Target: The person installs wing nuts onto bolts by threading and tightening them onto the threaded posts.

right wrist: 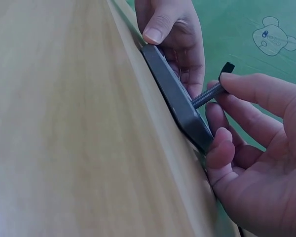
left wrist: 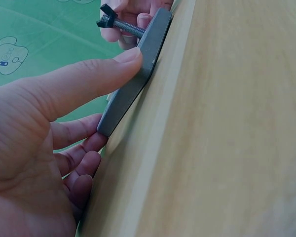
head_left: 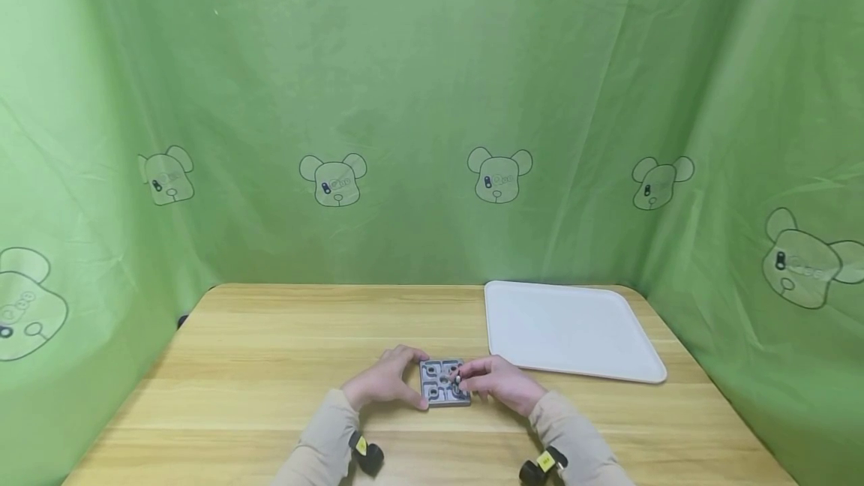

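Note:
A square grey metal plate (head_left: 433,382) with recessed patterns lies on the wooden table. My left hand (head_left: 386,379) grips its left side; in the left wrist view the thumb (left wrist: 123,64) presses the near edge while fingers reach the far side. A wing screw (right wrist: 207,96) with a black winged head stands tilted out of the plate's right part, its threaded shank showing. My right hand (head_left: 505,382) pinches that head between thumb and fingertips. Its other fingers curl beside the plate's right edge in the right wrist view.
A white rectangular tray (head_left: 574,328) lies at the table's back right, behind my right hand. Bare wood (head_left: 304,321) shows to the left of the plate. A green curtain (head_left: 418,238) with bear-head prints stands around the table's back and sides.

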The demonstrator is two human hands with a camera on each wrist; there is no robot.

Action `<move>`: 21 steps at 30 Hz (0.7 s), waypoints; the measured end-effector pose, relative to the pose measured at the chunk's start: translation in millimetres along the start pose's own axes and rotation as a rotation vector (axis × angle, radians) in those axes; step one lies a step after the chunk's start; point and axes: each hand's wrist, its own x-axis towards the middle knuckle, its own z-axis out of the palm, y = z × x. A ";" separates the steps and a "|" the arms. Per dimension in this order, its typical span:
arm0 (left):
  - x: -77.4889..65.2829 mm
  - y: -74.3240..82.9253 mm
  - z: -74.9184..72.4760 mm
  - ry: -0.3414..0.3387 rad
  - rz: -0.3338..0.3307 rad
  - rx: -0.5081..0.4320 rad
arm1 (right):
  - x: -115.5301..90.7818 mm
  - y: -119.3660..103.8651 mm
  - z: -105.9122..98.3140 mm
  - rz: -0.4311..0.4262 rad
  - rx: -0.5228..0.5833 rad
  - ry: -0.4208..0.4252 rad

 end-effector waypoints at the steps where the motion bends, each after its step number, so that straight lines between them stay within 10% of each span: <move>1: 0.0 0.0 0.2 0.000 -0.001 0.001 | 0.0 -0.2 0.5 -0.001 -0.006 0.004; 21: 0.5 -0.6 -0.1 0.001 0.010 0.015 | 2.4 -9.0 15.5 0.036 -0.072 0.104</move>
